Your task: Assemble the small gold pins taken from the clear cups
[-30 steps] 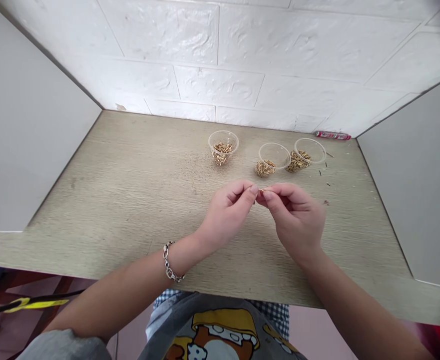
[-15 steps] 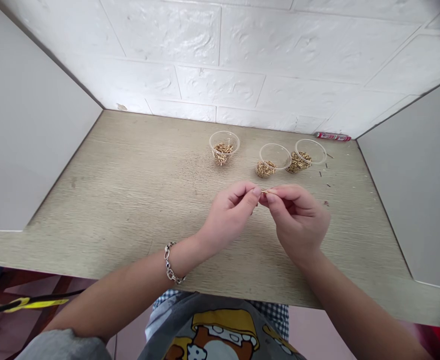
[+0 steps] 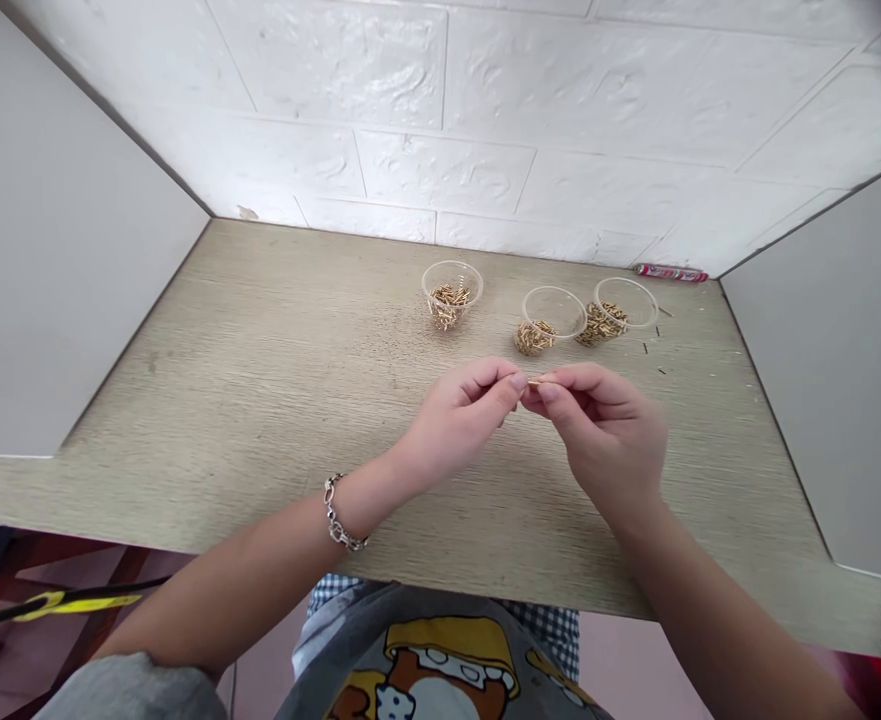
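Note:
My left hand [image 3: 464,415] and my right hand [image 3: 609,432] meet above the table, fingertips nearly touching. Between their pinched thumbs and forefingers is a small gold-coloured pin [image 3: 534,382], gripped from both sides; its exact form is mostly hidden by the fingers. Just beyond my hands stand three clear plastic cups holding small gold-coloured metal pins: a left cup [image 3: 452,296], a middle cup [image 3: 552,320] and a right cup [image 3: 617,312]. The middle cup is nearest to my fingertips.
A red-and-silver tube [image 3: 671,272] lies against the white brick-patterned wall [image 3: 477,170]. Several dark slivers lie right of the cups, and brown specks are scattered near the left cup. Grey panels [image 3: 50,250] border the wooden table [image 3: 275,350] at both sides.
Both hands stay pinched together at nearly the same spot. My right hand has turned slightly and shifted a little to the right. The cups have not moved on the table.

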Demonstrator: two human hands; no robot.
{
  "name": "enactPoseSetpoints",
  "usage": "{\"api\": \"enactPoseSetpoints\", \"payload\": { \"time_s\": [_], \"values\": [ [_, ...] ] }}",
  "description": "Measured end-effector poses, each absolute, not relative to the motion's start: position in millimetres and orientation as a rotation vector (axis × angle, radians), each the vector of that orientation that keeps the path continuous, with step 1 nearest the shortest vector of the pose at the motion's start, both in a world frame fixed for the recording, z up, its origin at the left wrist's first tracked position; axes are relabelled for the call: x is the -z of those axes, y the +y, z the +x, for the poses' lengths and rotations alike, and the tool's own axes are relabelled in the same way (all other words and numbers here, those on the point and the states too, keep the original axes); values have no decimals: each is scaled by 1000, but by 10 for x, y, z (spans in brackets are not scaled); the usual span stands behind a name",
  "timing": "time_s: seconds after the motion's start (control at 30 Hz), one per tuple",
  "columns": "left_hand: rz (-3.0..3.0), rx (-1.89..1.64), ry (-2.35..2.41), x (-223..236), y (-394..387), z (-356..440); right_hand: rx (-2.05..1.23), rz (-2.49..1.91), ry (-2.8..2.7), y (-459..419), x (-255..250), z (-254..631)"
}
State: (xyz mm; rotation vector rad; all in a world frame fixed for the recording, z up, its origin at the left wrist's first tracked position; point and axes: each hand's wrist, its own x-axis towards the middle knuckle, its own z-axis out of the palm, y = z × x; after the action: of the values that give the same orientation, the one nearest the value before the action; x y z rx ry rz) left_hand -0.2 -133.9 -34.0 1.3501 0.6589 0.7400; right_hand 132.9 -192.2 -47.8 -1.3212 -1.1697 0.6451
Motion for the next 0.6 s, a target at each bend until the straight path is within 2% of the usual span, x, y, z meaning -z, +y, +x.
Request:
{"api": "enactPoseSetpoints", "payload": {
  "time_s": [0.6],
  "values": [
    [1329, -751, 643, 319, -1360, -2, -578, -1289, -1189, -1935, 489, 1312]
  ]
}}
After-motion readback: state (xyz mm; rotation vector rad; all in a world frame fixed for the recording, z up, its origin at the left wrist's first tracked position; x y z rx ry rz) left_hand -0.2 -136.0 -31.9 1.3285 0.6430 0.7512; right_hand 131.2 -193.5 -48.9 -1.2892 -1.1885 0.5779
